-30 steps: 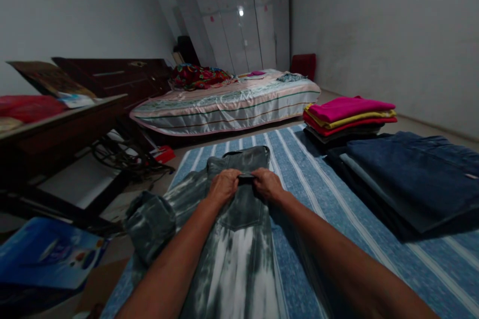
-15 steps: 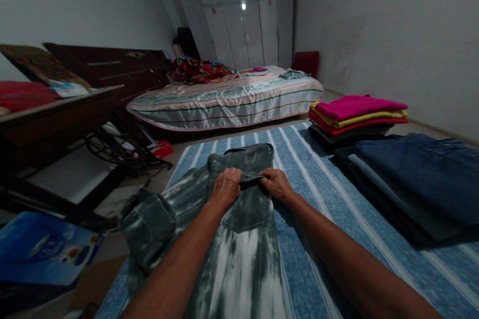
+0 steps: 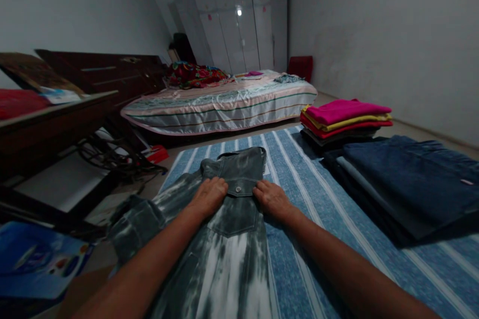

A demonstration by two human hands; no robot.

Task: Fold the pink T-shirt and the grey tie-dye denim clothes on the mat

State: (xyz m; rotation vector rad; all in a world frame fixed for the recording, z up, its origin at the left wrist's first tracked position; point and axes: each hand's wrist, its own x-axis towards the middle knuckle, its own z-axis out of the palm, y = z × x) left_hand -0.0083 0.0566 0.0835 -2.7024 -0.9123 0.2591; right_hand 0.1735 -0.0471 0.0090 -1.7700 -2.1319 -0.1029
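A pair of dark grey-green trousers (image 3: pixel 232 259) with white streaks lies spread on the blue striped cloth (image 3: pixel 310 199), with its waist end pointing away from me. Near the waist sits a pocket with a buttoned flap (image 3: pixel 239 188), which lies flat. My left hand (image 3: pixel 209 197) is closed on the flap's left end, and my right hand (image 3: pixel 272 199) is closed on its right end. Both sets of fingertips are partly hidden. To the left, part of the trousers is bunched up in a heap.
At right lie folded jeans (image 3: pixel 411 179) in a stack. Behind them is a pile of folded clothes topped by a pink one (image 3: pixel 348 109). A bed (image 3: pixel 224 109) stands ahead. On the left are a table (image 3: pixel 56 109) and a blue box (image 3: pixel 41 259).
The pocket flap was lifted and now lies down over the pocket with its button showing. Both hands have come slightly down and to the left in view; the whole view has shifted too.
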